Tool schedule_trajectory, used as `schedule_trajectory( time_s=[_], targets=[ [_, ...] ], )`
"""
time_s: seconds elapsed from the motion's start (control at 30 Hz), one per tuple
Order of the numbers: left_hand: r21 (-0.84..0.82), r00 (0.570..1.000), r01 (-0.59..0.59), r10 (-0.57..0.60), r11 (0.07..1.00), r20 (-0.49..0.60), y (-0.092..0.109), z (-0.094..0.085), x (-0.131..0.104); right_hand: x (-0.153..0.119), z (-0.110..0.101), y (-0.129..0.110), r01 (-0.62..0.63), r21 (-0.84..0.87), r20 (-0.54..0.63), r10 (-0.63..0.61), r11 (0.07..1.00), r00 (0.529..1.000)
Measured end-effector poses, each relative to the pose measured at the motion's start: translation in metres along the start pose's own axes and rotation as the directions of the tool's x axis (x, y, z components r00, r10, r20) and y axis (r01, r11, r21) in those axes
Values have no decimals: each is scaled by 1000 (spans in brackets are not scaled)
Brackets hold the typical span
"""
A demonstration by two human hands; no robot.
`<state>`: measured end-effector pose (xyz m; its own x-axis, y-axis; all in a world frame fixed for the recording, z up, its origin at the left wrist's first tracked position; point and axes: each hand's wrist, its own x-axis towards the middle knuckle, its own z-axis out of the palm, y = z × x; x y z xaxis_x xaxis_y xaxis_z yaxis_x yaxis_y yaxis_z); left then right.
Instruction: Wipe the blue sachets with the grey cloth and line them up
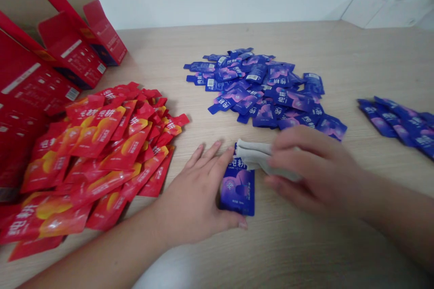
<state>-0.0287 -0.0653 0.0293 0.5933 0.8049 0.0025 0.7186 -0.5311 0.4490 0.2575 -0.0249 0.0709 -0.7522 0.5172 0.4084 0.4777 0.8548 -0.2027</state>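
At the far left, red cartons (79, 61) of printed board stand side by side on the table (159, 58), flat-faced and sharp-edged, with upright flaps, white lettering and barcode panels. A plain brown board surface edged in red shows behind them.

Against the cartons lies a loose heap of red pouches (101, 137). These are flat film packets with a glossy, lightly creased surface, orange-yellow rounded motifs and white characters; they overlap at mixed angles.

The left hand (195, 196) lies palm down, fingers extended and thumb set wide of them. The index finger is at the upper left edge of a single blue pouch (237, 189), and the thumb lies by its lower edge. This pouch rests flat on the pale, wood-grained tabletop between the two hands, printed face up, rectangular, with purple rounded shapes and white characters.

A folded cloth (252, 151), off-white, soft and matte, lies over the upper part of the pouch and covers part of its print. Beyond it spreads a pile of blue pouches (261, 88), smooth film, several showing narrow necks and barcodes.

The right hand (312, 169), slightly blurred, grips the cloth between thumb and curled fingers.

At the right edge, a smaller group of blue packets (402, 124) lies overlapped in slanting rows, partly cut off by the frame.
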Motion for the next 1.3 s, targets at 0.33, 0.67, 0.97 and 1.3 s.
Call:
schedule_trajectory(
  time_s=[0.33,0.67,0.97,1.3],
  targets=[
    [21,999,32,-32,999,-22,2,2,1,7,37,22,-77,134,119,61,988,991],
    [39,999,36,-36,999,16,5,0,2,13,36,-30,121,342,307,-232,932,923],
    [43,999,41,-42,998,29,5,-2,0,-2,40,-28,323,59,185,-328,945,926],
    [23,998,68,-68,997,8,8,-4,2,3,41,-21,359,32,133,-360,933,923]
  ],
)
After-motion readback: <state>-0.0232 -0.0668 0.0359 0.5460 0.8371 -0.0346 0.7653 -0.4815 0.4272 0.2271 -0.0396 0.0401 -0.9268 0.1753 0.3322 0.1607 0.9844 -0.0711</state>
